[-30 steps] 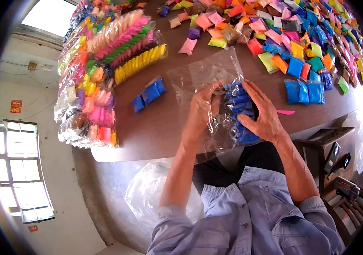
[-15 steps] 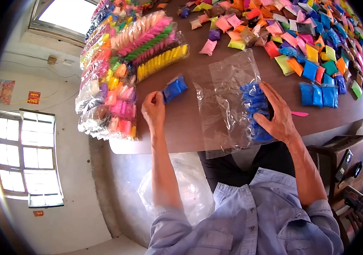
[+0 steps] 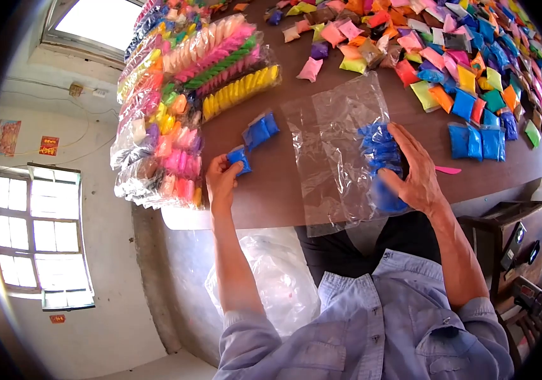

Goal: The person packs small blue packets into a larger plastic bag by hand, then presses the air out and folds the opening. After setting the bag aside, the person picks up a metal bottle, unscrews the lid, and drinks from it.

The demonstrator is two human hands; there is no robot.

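Observation:
My left hand (image 3: 223, 180) is closed in a pinch on a small blue packet (image 3: 239, 159) above the table's left part. Just beyond that packet, more blue packets (image 3: 261, 131) lie together on the tabletop. A clear plastic bag (image 3: 328, 158) lies flat in front of me, its left part bare film. Along the bag's right side runs a row of blue packets (image 3: 382, 152). Against this row rests my right hand (image 3: 418, 171), fingers stretched out and thumb spread apart over the packets.
Bagged rows of colourful packets (image 3: 226, 63) are stacked at the table's left. A big heap of loose packets (image 3: 436, 60) covers the far right. Blue packets (image 3: 477, 142) and a pink flat stick (image 3: 448, 170) lie right of my right hand. A wooden stool (image 3: 505, 212) stands at right.
My left hand has drawn slightly back and left, with a blue packet now showing in its fingers, apart from the others on the table. My right hand stays in place; its thumb is blurred.

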